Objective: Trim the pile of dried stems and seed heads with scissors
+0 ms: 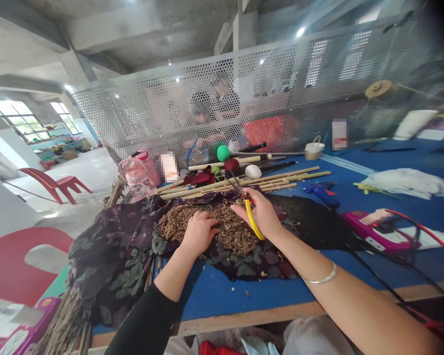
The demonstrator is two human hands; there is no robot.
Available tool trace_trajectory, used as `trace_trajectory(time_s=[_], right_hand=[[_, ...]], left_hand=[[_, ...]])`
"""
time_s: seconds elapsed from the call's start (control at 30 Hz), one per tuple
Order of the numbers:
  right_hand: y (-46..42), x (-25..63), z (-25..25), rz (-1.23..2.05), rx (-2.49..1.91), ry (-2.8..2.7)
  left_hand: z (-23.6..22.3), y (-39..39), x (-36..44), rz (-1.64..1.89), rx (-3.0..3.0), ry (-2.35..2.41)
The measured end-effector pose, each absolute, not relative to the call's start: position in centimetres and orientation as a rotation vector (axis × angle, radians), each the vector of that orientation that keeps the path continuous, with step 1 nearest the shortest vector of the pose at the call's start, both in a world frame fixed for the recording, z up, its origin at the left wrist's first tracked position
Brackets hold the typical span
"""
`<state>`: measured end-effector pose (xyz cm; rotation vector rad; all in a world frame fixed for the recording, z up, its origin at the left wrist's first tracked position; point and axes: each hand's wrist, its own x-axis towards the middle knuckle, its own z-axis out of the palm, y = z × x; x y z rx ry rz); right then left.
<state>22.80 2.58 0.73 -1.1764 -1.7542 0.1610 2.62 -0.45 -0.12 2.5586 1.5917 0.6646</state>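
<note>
A heap of short brown dried plant pieces [237, 237] lies on dark, leaf-patterned cloth [129, 271] spread over the blue tabletop. My left hand [202, 230] rests on the heap, its fingers bent but somewhat apart; some fingertips are hidden among the pieces. Just right of it, my right hand [261, 211] grips a pair of scissors [252, 221] with a yellow handle loop. Their dark blades point up and away, toward the sticks behind the heap. My right thumb stretches left over the plant pieces.
Long pale sticks [240, 181], a green ball [223, 153] and a white ball [253, 171] lie behind the heap. A pink bottle [148, 165] stands left; a blue glue gun [322, 193] and magenta device [381, 231] with cables lie right. People sit behind the perforated screen [140, 113].
</note>
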Motion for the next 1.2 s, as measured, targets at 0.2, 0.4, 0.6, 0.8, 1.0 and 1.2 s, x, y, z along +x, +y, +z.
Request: trace_trajectory(time_s=[0.2, 0.4, 0.6, 0.8, 1.0, 1.2], right_hand=[[2.8, 22.9, 0.4, 0.164, -1.184, -1.779], [2.8, 22.8, 0.4, 0.165, -1.189, -1.794], [2.9, 22.9, 0.2, 0.144, -1.172, -1.811], [3.0, 22.8, 0.0, 0.125, -1.146, -1.828], [3.0, 22.9, 0.0, 0.132, -1.139, -1.838], [2.9, 22.6, 0.2, 0.093, -1.142, -1.874]], left_hand=[[-0.5, 0.4, 1.7, 0.703, 2.487, 1.531], [-0.5, 0.3, 1.5, 0.926, 2.420, 1.559], [-0.3, 0.6, 0.4, 1.080, 2.338, 1.738], [0.1, 0.4, -0.1, 1.147, 2.228, 1.873], [0.5, 0.5, -0.4, 1.248, 1.955, 1.910], [-0.2, 0.9, 0.2, 1.323, 1.600, 1.694]])
